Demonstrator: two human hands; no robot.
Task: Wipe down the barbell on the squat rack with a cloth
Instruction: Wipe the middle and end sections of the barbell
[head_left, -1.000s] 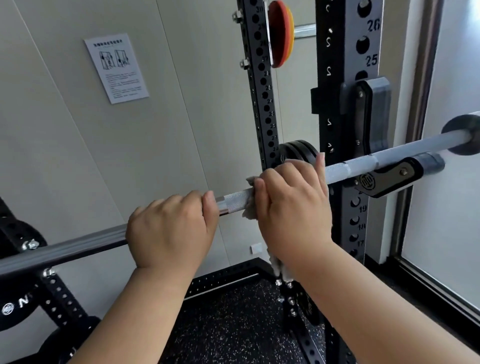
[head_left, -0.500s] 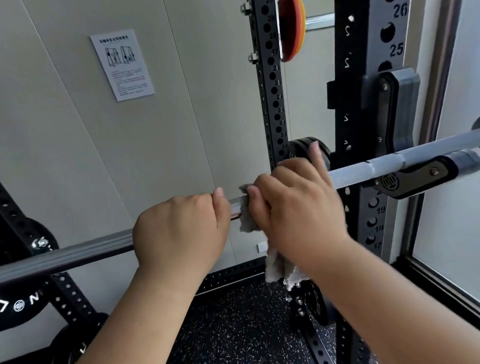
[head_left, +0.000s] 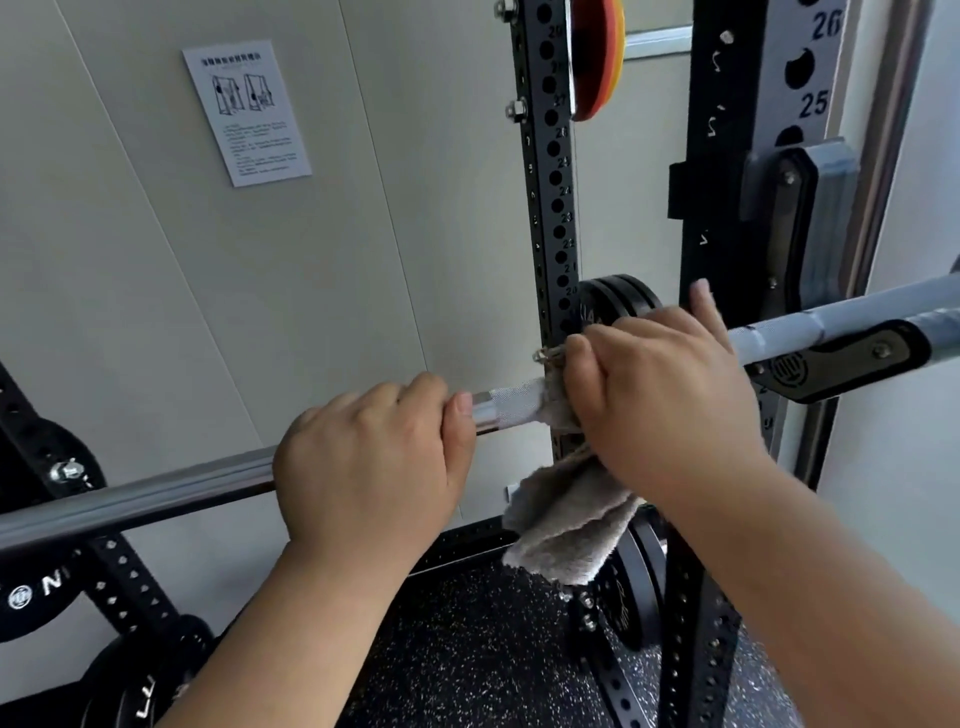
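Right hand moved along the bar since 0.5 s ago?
Yes: the right hand, gripping the cloth, slid rightward along the barbell, closer to the J-hook.

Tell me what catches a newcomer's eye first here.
A steel barbell runs across the middle, the left hand gripping it bare, the right hand holding a grey terry cloth round it, one end hanging. Behind rises a black perforated rack upright; a white printed sheet hangs upper left.
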